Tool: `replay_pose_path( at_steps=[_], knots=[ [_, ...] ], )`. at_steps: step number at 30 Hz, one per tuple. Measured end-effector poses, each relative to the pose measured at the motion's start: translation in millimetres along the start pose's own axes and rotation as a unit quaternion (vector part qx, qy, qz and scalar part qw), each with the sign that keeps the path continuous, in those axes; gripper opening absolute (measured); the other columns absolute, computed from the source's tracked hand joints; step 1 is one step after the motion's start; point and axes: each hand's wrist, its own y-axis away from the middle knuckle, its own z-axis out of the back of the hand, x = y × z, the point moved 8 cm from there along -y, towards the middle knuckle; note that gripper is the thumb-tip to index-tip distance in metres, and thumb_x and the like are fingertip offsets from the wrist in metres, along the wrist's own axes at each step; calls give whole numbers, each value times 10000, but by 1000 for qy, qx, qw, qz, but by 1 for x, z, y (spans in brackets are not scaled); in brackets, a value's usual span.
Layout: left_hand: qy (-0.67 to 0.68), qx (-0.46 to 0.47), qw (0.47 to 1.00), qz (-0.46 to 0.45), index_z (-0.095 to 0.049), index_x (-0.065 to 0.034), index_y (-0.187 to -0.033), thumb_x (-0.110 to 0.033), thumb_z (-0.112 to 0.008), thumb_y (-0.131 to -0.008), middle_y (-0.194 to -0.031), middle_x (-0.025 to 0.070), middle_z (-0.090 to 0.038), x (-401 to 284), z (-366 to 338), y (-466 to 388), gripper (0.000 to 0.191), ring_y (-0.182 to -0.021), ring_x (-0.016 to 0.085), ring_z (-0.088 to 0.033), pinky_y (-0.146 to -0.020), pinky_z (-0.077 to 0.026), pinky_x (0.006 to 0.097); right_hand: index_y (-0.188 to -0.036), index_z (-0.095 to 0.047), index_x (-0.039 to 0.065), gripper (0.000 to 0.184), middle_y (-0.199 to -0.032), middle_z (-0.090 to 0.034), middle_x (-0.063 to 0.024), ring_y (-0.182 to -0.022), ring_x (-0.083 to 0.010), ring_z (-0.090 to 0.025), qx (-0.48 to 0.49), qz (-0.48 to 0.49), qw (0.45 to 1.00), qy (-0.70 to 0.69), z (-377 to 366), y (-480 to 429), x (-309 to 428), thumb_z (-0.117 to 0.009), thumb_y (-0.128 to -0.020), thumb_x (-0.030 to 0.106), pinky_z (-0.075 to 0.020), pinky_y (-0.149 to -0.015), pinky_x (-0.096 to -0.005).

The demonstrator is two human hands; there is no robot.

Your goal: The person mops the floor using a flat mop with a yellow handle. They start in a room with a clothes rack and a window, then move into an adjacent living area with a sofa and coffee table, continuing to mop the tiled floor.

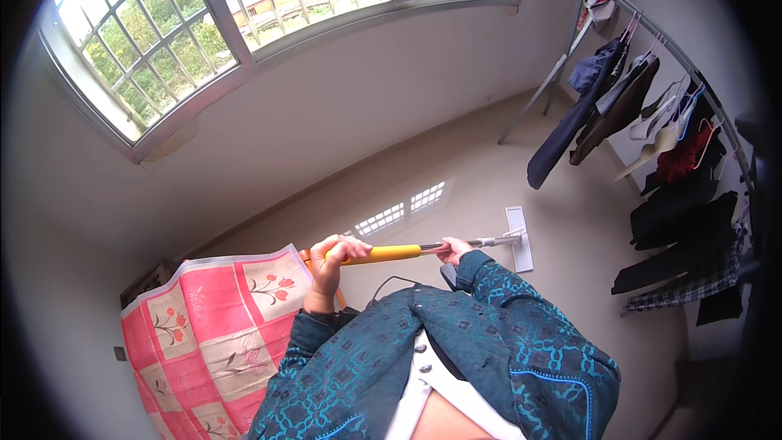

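Note:
A flat mop with a yellow grip and a metal pole stretches across in front of me. My left hand is wrapped around the yellow grip near its upper end. Farther down, my right hand holds the metal pole, just below the yellow part. The white rectangular mop head rests on the glossy tiled floor to the right. Its pad underneath is hidden.
To my left is a bed or table with a pink flowered cover. A metal clothes rack with hanging trousers and other garments runs along the right wall. Ahead, a barred window sits above a white wall.

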Motion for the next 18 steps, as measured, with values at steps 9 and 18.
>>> replay_pose_path(
  at_steps=[9,18],
  knots=[
    [-103,-134,980,-110,-548,-19,-658,-193,-436,-889,-671,124,-626,-63,52,47,310,-716,272,-652,-763,-518,409,-959,-547,31,117,-902,-631,-128,-815,-269,-641,41,-33,996,66,-124,11,-30,-565,-920,139,-544,-768,-426],
    [-110,-111,981,-112,-565,-26,-645,-190,-428,-860,-654,107,-629,-65,62,31,303,-704,248,-661,-828,-476,404,-960,-557,32,123,-896,-625,-119,-823,-262,-638,43,-37,998,33,-121,13,-34,-587,-901,136,-542,-779,-413]
  ],
)
